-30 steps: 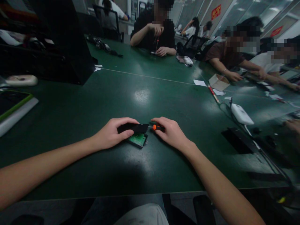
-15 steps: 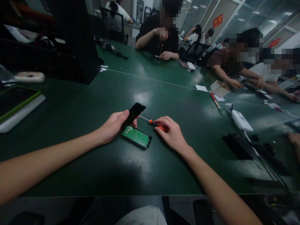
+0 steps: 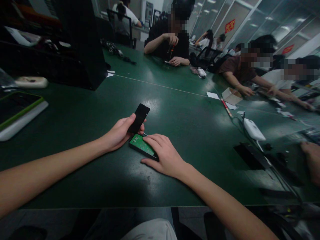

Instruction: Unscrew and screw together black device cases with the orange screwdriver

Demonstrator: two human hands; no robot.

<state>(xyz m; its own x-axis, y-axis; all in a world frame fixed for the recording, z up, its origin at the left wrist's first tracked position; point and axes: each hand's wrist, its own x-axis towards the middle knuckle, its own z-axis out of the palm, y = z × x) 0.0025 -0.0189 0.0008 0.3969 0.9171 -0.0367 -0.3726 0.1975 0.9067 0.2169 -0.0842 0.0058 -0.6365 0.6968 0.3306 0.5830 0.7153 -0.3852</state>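
My left hand [image 3: 119, 133] is closed on a flat black cover [image 3: 140, 117], tilted up above the table, thumb on its face. Just below it lies a black case holding a green circuit board [image 3: 137, 141]. Spread over the right end of that case is my right hand [image 3: 166, 155], its fingers reaching across the board and its thumb stretched along the near side. Whether it presses on the case I cannot tell. Part of a screwdriver shaft [image 3: 145, 134] shows behind the case; my right hand hides the handle.
On the green table [image 3: 82, 166], a green-edged device [image 3: 20, 108] stands at the left, near a black shelf unit [image 3: 92, 63]. At the right lie a white power strip [image 3: 253, 129], cables and dark parts. A co-worker opposite holds a screwdriver [image 3: 172, 49]; other people sit at the right.
My right hand has let go of the screwdriver and moved left over the circuit board case. The black cover in my left hand has shifted slightly up and left, turning its face more toward me.
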